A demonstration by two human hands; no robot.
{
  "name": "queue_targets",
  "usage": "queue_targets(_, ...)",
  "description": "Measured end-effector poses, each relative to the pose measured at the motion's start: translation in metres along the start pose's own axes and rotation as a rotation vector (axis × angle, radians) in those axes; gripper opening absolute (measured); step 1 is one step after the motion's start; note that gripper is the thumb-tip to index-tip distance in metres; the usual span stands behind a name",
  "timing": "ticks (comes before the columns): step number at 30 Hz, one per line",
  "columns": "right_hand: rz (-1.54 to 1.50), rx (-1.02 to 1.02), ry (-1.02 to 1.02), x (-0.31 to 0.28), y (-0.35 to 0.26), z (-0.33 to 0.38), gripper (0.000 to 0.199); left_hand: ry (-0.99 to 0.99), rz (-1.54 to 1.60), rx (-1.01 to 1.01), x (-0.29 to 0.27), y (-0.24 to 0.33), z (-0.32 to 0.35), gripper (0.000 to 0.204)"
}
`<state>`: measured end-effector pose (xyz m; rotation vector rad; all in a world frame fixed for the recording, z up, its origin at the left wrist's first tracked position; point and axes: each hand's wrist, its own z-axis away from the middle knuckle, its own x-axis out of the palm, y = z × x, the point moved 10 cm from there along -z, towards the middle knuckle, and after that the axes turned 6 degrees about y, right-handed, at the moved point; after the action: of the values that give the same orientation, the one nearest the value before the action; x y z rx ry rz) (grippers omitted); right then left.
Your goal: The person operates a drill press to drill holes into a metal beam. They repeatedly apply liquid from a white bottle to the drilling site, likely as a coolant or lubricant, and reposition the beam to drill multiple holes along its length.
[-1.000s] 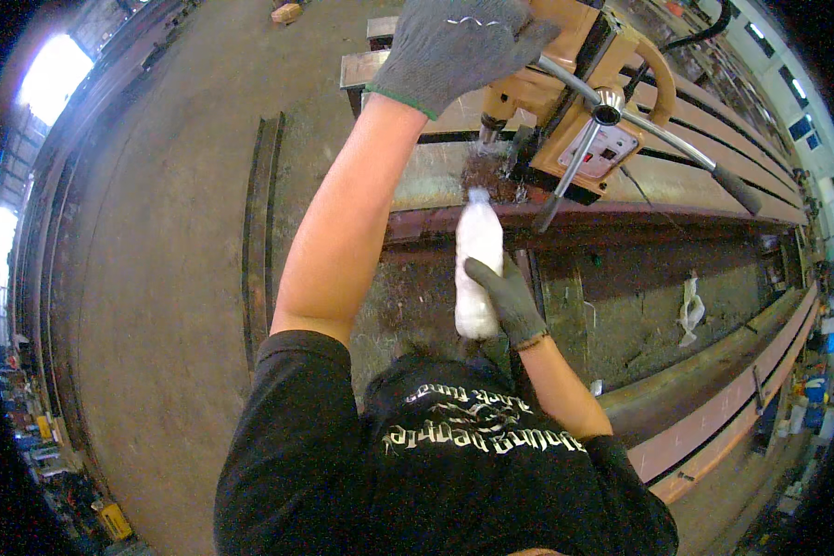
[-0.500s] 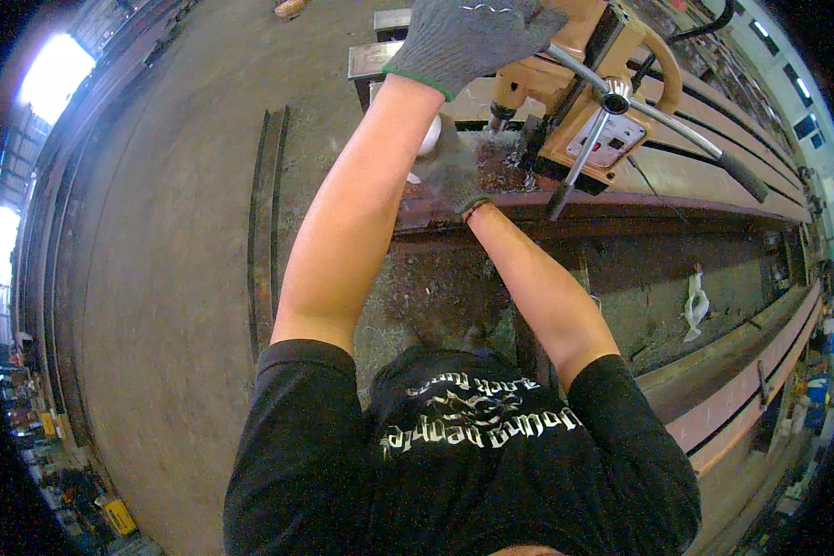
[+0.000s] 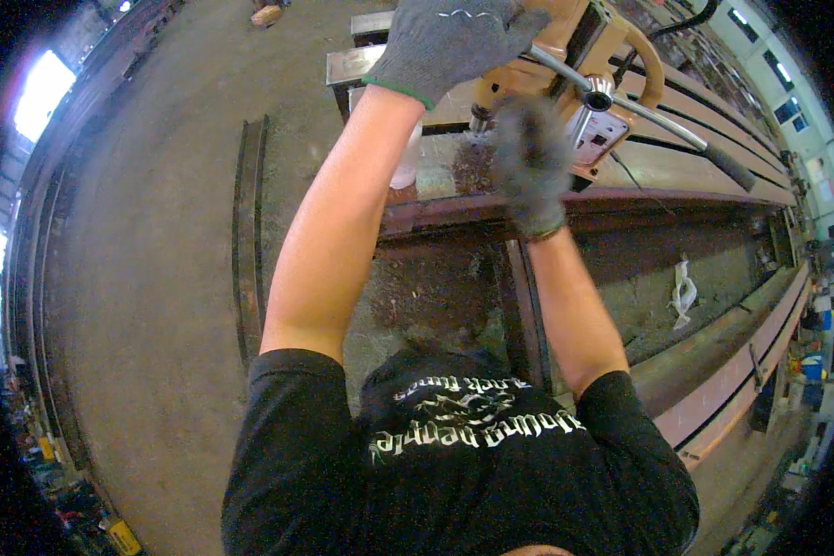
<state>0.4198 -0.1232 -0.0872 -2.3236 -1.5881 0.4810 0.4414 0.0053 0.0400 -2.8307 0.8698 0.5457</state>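
A tan drilling machine [image 3: 549, 28] with a spoked feed handle [image 3: 656, 118] stands on a long steel beam [image 3: 440, 208]. My left hand [image 3: 449, 46], in a grey knit glove with a green cuff, closes over the upper-left spoke; its fingertips are hidden. My right hand [image 3: 533, 162], also gloved, is smeared by motion in front of the lower spoke and the machine's control panel [image 3: 600, 134]. Whether it grips anything cannot be made out. A white bottle [image 3: 406, 162] stands on the beam, partly behind my left forearm. The drill's chuck [image 3: 479, 118] points down beside dark metal shavings [image 3: 473, 167].
More steel beams [image 3: 713, 153] run off to the right. Narrow steel bars [image 3: 248, 222] lie on the floor at left. A white scrap [image 3: 684, 295] lies between beams at right. A cable [image 3: 639, 176] hangs from the machine. Metal blocks [image 3: 347, 67] sit at the far end.
My right hand has moved right, from beside the white bottle to in front of the feed handle. The bottle now shows more fully. My left hand stays over its spoke.
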Motion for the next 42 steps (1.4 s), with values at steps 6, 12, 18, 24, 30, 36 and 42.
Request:
queue_targets(6,0.101,-0.489,-0.011,0.01,-0.1,-0.167,0.043,-0.112,0.164,-0.24,-0.007,-0.013,0.004,0.037)
queue_targets(12,0.141,-0.155,-0.918,0.15,-0.06,-0.157,0.079,0.09,-0.038,-0.279,-0.04,-0.01,0.065,0.03)
queue_targets(18,0.318,-0.06,-1.137,0.134,-0.088,-0.132,0.054,0.256,0.037,-0.804,-0.061,-0.062,0.213,0.069)
queue_targets(24,0.425,-0.177,-1.161,0.142,-0.075,-0.129,0.048,-0.026,0.382,-1.09,0.058,-0.075,0.32,0.098)
queue_targets(30,0.507,-0.237,-1.076,0.15,-0.061,-0.127,0.045,0.119,0.465,-1.1,0.07,-0.073,0.314,0.078)
queue_targets(36,0.408,-0.148,-1.126,0.159,-0.057,-0.121,0.048,0.31,1.136,-1.5,0.088,-0.004,0.354,0.063)
queue_targets(42,0.336,-0.174,-1.082,0.15,-0.059,-0.122,0.049,0.133,1.93,-2.106,0.129,0.137,0.368,0.063)
